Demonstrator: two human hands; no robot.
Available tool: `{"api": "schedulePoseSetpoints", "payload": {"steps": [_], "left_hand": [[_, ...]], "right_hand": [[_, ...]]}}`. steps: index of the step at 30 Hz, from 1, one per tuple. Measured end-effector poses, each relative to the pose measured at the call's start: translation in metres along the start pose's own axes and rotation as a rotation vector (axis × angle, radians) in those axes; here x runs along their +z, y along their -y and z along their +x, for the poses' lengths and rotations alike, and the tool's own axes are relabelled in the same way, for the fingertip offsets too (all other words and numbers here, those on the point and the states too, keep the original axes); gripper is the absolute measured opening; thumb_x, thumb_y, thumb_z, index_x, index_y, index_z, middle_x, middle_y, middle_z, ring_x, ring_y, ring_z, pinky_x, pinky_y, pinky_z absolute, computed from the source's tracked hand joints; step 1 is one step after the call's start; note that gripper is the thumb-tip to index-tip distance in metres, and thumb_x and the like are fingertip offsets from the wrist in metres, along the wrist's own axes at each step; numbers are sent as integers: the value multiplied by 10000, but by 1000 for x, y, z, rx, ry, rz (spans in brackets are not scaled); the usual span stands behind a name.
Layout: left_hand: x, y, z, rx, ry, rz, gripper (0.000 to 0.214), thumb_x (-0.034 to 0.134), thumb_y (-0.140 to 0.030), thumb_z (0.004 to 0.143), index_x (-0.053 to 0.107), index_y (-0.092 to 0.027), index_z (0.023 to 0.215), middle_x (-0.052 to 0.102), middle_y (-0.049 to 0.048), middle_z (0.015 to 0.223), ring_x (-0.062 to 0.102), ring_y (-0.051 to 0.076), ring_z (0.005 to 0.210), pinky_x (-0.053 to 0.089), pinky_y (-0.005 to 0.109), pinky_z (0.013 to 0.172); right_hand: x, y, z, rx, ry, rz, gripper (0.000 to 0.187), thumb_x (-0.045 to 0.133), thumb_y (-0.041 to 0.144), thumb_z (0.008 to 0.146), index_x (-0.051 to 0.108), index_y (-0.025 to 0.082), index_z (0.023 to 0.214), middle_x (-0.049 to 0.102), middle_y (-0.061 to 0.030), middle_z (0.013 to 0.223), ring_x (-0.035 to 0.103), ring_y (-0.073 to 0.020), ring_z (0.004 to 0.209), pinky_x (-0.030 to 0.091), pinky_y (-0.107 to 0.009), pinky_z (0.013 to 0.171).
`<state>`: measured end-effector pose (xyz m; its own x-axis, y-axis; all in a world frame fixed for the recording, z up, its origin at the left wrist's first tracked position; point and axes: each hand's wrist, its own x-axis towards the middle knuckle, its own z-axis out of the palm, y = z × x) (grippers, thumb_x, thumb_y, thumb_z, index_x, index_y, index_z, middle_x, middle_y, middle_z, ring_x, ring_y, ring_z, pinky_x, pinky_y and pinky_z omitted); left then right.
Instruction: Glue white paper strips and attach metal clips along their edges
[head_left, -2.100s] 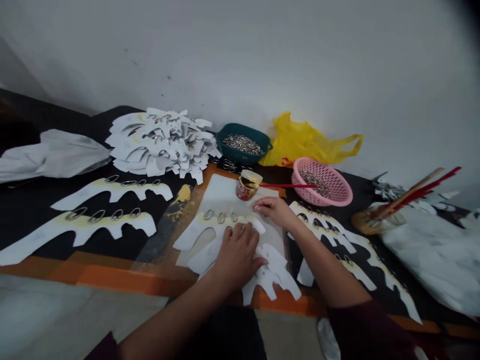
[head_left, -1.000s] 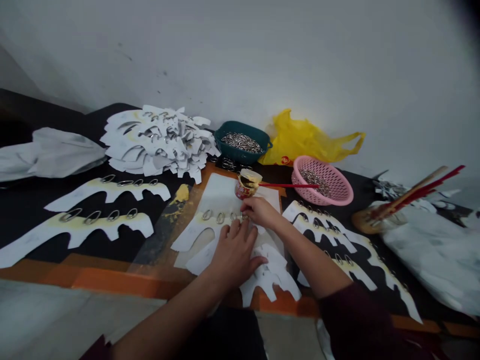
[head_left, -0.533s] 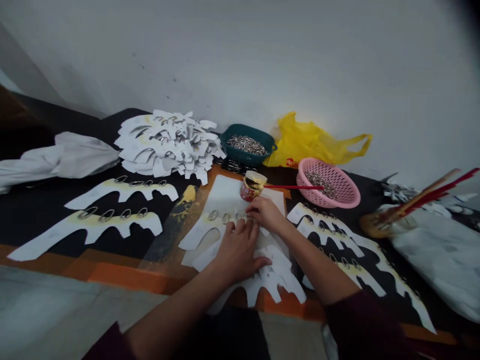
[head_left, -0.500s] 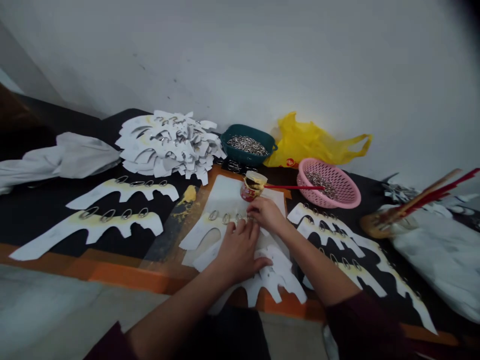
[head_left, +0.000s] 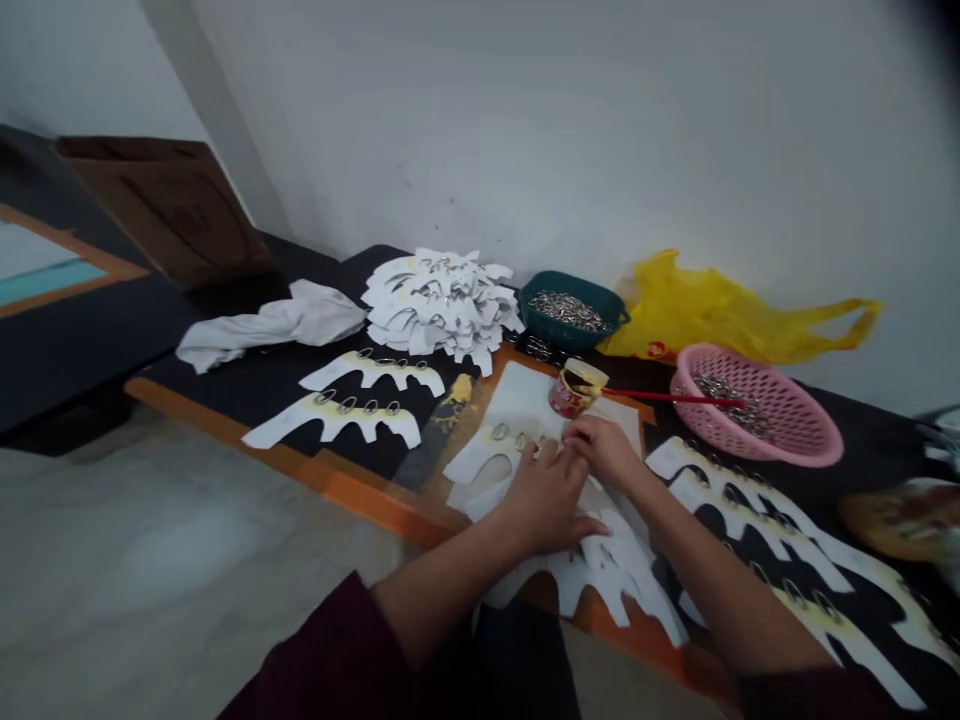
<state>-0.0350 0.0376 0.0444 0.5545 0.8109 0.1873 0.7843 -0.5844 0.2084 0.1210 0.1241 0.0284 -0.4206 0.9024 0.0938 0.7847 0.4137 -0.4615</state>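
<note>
A white cut-out piece point(head_left: 471, 462) with scalloped arches lies in front of me, its yellowish glue-smeared edge bearing metal rings point(head_left: 500, 432). My left hand point(head_left: 546, 497) rests on it, fingertips pressing near the rings and thumb spread away. Beside it, my right hand point(head_left: 606, 452) pinches at the end of the ring row; a metal ring there is mostly hidden by the fingertips. More white cut-outs point(head_left: 592, 580) lie below my left hand. Just beyond my hands stands an open tub point(head_left: 571, 396) of yellow paste, a red stick point(head_left: 645, 396) across its rim.
Finished-looking cut-outs with rings lie left point(head_left: 352, 418) and right point(head_left: 757, 520). Behind are a stacked pile point(head_left: 442, 300), a green basket point(head_left: 574, 335) and a pink basket point(head_left: 806, 425) holding rings, and a yellow bag point(head_left: 697, 310). A white cloth point(head_left: 300, 318) and brown paper bag point(head_left: 180, 210) are left.
The view has turned left, so everything sits further right and the brown bag shows. Both hands keep nearly the same place on the cut-out.
</note>
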Motion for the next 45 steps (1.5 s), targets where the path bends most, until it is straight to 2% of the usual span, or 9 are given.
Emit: {"api": "schedulePoseSetpoints", "payload": {"steps": [2,4,9,12,17,23,30,37,45], "left_hand": [[-7,5,-11,-23,-53,21,662,413,-631,826,397,-186,1316,371,118,1416,335,309,1249,266,482,1015],[-16,16,-24,-118,-91,29,538,436,-527,863,434,-192,1284,414,119,1370,366,302,1224,300,459,991],[-28,58,-44,-549,-12,154,316,471,-349,866,574,-113,1049,541,166,1121,484,310,1044,411,419,833],[-26,69,-42,-613,70,152,300,517,-354,835,585,-118,1007,555,165,1082,487,327,1039,422,423,814],[-23,65,-32,-696,79,84,315,580,-303,792,561,-98,1031,558,194,1073,500,344,1048,431,413,805],[-20,76,-26,-747,34,-75,302,652,-281,729,545,-111,954,559,178,1080,539,297,1030,416,345,831],[-17,87,-24,-667,-134,-288,156,554,-104,725,501,-181,850,600,43,845,584,183,843,411,268,723],[-25,82,-24,-547,-310,-433,203,479,-53,689,486,-203,826,559,-8,794,541,134,743,396,247,678],[-41,89,-34,-524,-412,-502,146,460,-107,702,484,-209,804,534,-7,789,508,146,732,388,264,680]], "right_hand": [[1,3,-1,19,-9,-7,145,531,139,773,653,160,697,631,-52,725,569,-173,717,406,-265,686],[0,6,-3,57,-22,-16,129,535,143,778,659,164,753,651,-53,783,582,-172,768,410,-262,728],[-9,5,-16,270,-83,-62,171,502,163,814,656,168,888,665,-73,894,587,-175,827,401,-267,755],[-12,5,-26,398,-65,-66,147,573,193,775,654,164,894,658,-58,784,582,-168,726,394,-256,673],[-10,7,-31,509,-48,5,162,654,222,710,636,182,867,647,-20,742,573,-135,664,386,-224,607],[-5,2,-27,568,-62,127,149,664,164,640,588,181,767,600,27,624,524,-101,516,365,-199,493],[1,0,-26,527,-160,193,123,609,146,611,542,190,704,550,56,566,493,-96,512,350,-198,507],[-9,15,-28,444,-267,182,71,520,161,634,494,206,682,536,39,597,486,-130,578,357,-237,574],[-20,39,-21,315,-336,198,32,498,196,658,478,207,680,548,20,647,478,-138,596,348,-251,589]]}}
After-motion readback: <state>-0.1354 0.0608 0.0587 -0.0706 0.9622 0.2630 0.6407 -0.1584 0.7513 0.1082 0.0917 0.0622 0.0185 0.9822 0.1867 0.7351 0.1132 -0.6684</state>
